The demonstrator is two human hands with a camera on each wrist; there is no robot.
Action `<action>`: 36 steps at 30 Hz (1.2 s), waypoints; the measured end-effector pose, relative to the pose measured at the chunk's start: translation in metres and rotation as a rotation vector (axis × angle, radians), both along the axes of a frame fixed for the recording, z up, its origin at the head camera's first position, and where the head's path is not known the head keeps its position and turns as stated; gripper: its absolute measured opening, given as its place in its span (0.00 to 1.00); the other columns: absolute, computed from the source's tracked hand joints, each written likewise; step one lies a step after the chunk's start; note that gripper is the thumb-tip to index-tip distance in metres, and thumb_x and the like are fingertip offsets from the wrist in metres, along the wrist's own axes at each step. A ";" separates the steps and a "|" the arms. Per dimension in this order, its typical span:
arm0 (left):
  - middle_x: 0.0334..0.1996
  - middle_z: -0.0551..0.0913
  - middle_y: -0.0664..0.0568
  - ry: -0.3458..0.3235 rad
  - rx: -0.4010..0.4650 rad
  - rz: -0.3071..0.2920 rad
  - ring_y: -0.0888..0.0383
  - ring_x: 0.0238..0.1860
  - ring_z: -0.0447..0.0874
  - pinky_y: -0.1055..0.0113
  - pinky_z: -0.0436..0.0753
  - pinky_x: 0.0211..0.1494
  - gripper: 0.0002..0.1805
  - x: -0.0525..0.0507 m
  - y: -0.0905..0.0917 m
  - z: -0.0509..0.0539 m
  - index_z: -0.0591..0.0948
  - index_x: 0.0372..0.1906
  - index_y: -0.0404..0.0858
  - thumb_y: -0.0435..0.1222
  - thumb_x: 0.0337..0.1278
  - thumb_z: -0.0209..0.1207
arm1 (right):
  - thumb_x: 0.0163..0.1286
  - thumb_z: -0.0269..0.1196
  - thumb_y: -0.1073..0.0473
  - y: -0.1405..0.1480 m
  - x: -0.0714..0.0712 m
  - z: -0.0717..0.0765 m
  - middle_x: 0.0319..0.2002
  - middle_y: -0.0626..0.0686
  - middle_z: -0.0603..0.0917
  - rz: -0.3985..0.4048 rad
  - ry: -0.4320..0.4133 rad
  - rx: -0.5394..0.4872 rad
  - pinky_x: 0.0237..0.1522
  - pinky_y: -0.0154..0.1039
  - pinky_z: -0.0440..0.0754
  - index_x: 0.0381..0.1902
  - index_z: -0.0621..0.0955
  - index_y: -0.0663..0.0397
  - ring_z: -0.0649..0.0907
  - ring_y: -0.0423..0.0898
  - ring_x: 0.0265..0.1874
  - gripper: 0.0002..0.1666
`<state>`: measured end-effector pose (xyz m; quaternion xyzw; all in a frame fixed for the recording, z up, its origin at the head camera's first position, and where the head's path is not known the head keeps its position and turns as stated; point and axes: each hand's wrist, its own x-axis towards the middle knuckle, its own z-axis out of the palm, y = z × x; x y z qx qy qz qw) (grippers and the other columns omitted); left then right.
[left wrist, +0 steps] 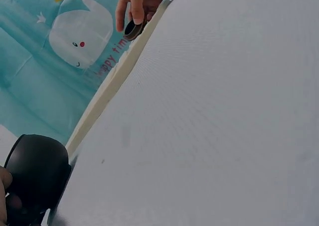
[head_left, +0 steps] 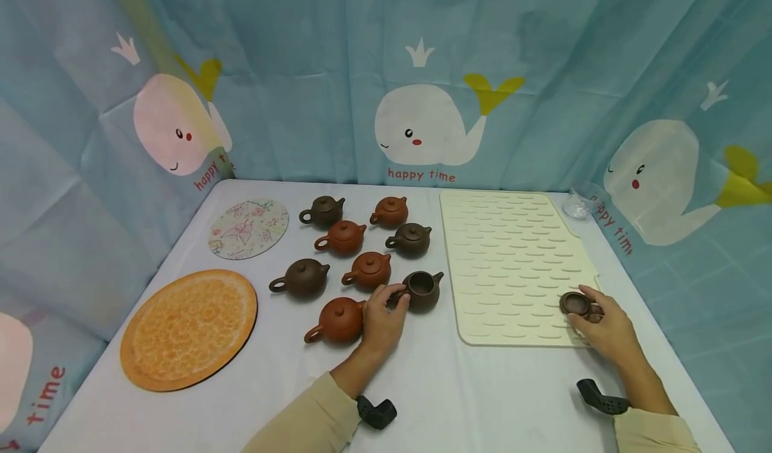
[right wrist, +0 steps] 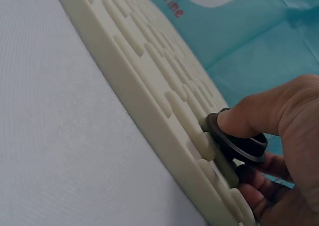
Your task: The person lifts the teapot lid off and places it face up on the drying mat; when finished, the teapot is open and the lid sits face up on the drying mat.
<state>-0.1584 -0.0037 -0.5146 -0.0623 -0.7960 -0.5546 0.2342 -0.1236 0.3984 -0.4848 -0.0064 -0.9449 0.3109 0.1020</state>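
Note:
A dark brown teapot (head_left: 424,294) stands lidless on the white table, its round opening facing up. My left hand (head_left: 384,319) pinches its handle side, and the left wrist view shows the teapot's dark body (left wrist: 37,173) beside a bit of that hand. Over the near right corner of the cream ridged mat (head_left: 512,272), my right hand (head_left: 609,326) holds the teapot's lid (head_left: 575,304) between thumb and fingers. The lid (right wrist: 244,143) is tilted close to the mat's ridges in the right wrist view; whether it touches them, I cannot tell.
Several lidded teapots stand left of the mat, among them a reddish one (head_left: 341,320) right beside my left hand and a dark one (head_left: 306,279). An orange round mat (head_left: 188,330) and a floral round mat (head_left: 248,230) lie at left. A clear glass (head_left: 580,202) stands far right.

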 end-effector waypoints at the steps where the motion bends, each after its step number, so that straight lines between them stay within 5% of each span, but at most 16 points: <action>1: 0.34 0.83 0.54 -0.002 0.000 -0.002 0.55 0.39 0.81 0.60 0.73 0.45 0.11 0.001 0.000 0.001 0.86 0.42 0.37 0.29 0.51 0.68 | 0.62 0.68 0.63 0.000 0.000 0.000 0.51 0.69 0.72 -0.001 0.004 -0.011 0.32 0.27 0.70 0.66 0.67 0.70 0.76 0.59 0.41 0.38; 10: 0.42 0.80 0.49 0.069 -0.096 -0.010 0.53 0.46 0.79 0.57 0.78 0.49 0.19 0.009 -0.006 0.019 0.82 0.49 0.35 0.30 0.50 0.69 | 0.65 0.65 0.61 -0.003 0.005 0.022 0.54 0.70 0.70 -0.026 0.047 -0.069 0.36 0.31 0.70 0.67 0.67 0.68 0.72 0.63 0.47 0.35; 19: 0.47 0.79 0.43 0.312 -0.052 -0.078 0.50 0.50 0.78 0.60 0.75 0.54 0.21 0.010 -0.030 0.076 0.80 0.53 0.33 0.29 0.51 0.67 | 0.64 0.67 0.61 -0.012 0.006 0.063 0.55 0.64 0.71 -0.002 0.117 -0.092 0.38 0.26 0.67 0.67 0.68 0.64 0.69 0.38 0.44 0.35; 23: 0.48 0.79 0.43 0.356 -0.097 -0.084 0.49 0.50 0.78 0.61 0.75 0.52 0.22 0.009 -0.052 0.096 0.79 0.53 0.32 0.29 0.50 0.67 | 0.63 0.67 0.63 -0.026 0.006 0.082 0.53 0.60 0.72 0.021 0.175 -0.086 0.39 0.24 0.66 0.67 0.70 0.62 0.69 0.34 0.44 0.35; 29: 0.52 0.78 0.45 0.344 -0.085 -0.096 0.50 0.52 0.76 0.60 0.76 0.52 0.27 0.013 -0.090 0.113 0.77 0.56 0.32 0.24 0.47 0.69 | 0.61 0.69 0.67 -0.054 0.002 0.114 0.54 0.52 0.73 0.129 0.241 -0.118 0.42 0.24 0.67 0.66 0.71 0.60 0.71 0.36 0.46 0.36; 36: 0.46 0.77 0.33 0.414 -0.036 -0.108 0.54 0.48 0.75 0.73 0.73 0.52 0.27 0.030 -0.119 0.128 0.76 0.52 0.22 0.13 0.39 0.64 | 0.55 0.68 0.76 -0.091 -0.004 0.145 0.49 0.44 0.76 0.313 0.307 -0.196 0.42 0.26 0.70 0.64 0.73 0.61 0.74 0.41 0.45 0.37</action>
